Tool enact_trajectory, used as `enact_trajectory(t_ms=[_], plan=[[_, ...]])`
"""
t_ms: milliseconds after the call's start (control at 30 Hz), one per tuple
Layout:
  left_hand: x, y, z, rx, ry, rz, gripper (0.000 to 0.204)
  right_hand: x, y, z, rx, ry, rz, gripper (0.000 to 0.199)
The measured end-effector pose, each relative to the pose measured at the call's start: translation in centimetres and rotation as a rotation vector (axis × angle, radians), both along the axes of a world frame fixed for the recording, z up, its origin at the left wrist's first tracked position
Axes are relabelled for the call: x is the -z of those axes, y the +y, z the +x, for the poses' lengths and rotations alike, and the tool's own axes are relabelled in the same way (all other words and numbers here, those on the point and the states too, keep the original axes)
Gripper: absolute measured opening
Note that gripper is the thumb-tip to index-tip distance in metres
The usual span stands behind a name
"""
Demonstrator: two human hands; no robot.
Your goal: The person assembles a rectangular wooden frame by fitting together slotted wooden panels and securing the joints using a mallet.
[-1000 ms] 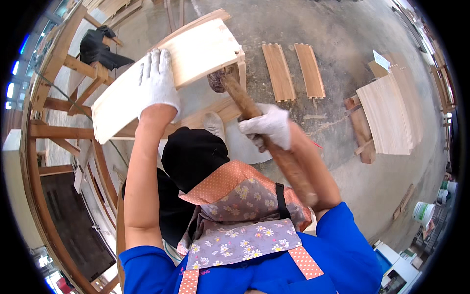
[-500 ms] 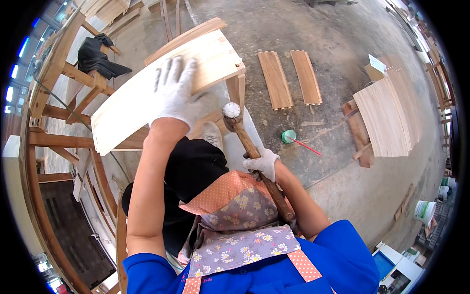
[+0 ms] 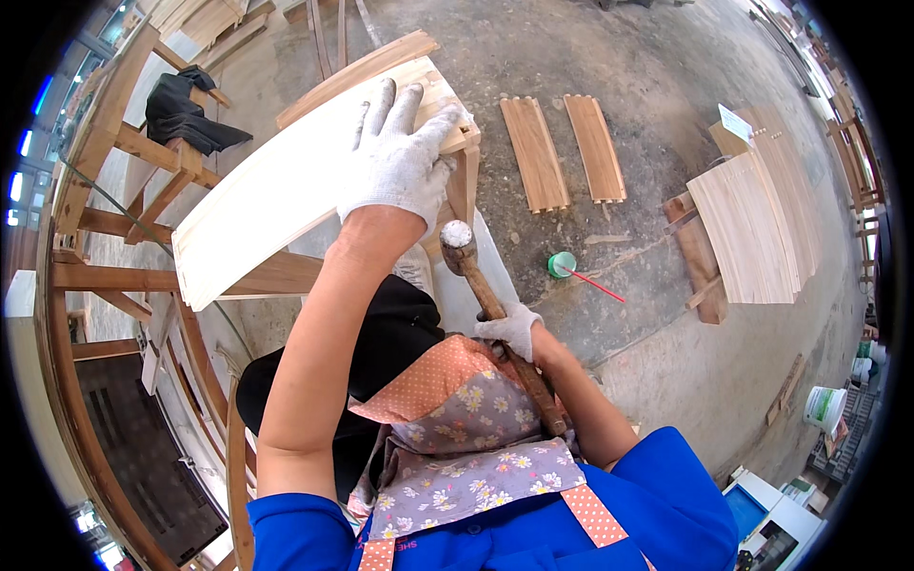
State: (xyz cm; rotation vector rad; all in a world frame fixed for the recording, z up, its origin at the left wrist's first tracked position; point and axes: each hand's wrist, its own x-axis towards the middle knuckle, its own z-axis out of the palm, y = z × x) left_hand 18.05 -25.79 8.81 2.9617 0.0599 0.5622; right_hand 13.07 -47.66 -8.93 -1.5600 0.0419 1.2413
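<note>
Pressing flat on the pale panel [image 3: 286, 205], your left hand [image 3: 395, 162] lies spread, gloved fingers fanned toward the far edge, palm near the panel's right end where it sits on the wooden frame [image 3: 143, 276]. The panel's long axis runs from lower left up to upper right, slanting away from you, and it curves slightly across the frame. Your right hand [image 3: 511, 328] is closed around the handle of the hammer [image 3: 495, 314], gripping about midway along it; the handle runs from your lap up and to the left, so the rounded head [image 3: 457, 236] sits just below and a little right of your left wrist, close to the upright post [image 3: 464, 186] under the panel's right corner. Whether the head is touching that post or just short of it is hard to tell from this angle. The right hand is the nearer one to that corner from below; the left covers it from above. Two slats [image 3: 562, 152] and a green cap [image 3: 562, 264] lie on the floor [image 3: 647, 57], well apart to the right.
</note>
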Motion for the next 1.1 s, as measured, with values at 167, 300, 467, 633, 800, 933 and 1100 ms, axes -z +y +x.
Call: enact_trajectory(t_ms=[167, 300, 467, 633, 800, 933, 1100], plan=[[0.4, -0.1, 0.2, 0.033, -0.012, -0.004, 0.045, -0.5, 0.5, -0.2, -0.036, 0.059, -0.005, 0.031], [0.5, 0.4, 0.0, 0.087, -0.039, -0.040, 0.047, -0.5, 0.6, -0.3, -0.046, 0.058, -0.008, 0.029], [0.6, 0.3, 0.1, 0.013, -0.157, -0.196, 0.052, -0.3, 0.3, -0.3, -0.047, 0.009, -0.003, 0.029], [0.5, -0.1, 0.8, -0.065, -0.031, -0.019, 0.053, -0.3, 0.3, -0.3, -0.061, 0.034, -0.027, 0.028], [0.2, 0.2, 0.5, -0.003, -0.029, -0.059, 0.043, -0.9, 0.6, -0.4, -0.065, 0.065, -0.035, 0.025], [0.2, 0.5, 0.2, 0.054, -0.094, -0.091, 0.043, -0.9, 0.6, -0.5, -0.056, 0.082, -0.018, 0.025], [0.2, 0.7, 0.0, 0.122, -0.133, -0.311, 0.036, -1.4, 0.5, -0.5, -0.046, 0.068, -0.032, 0.024]])
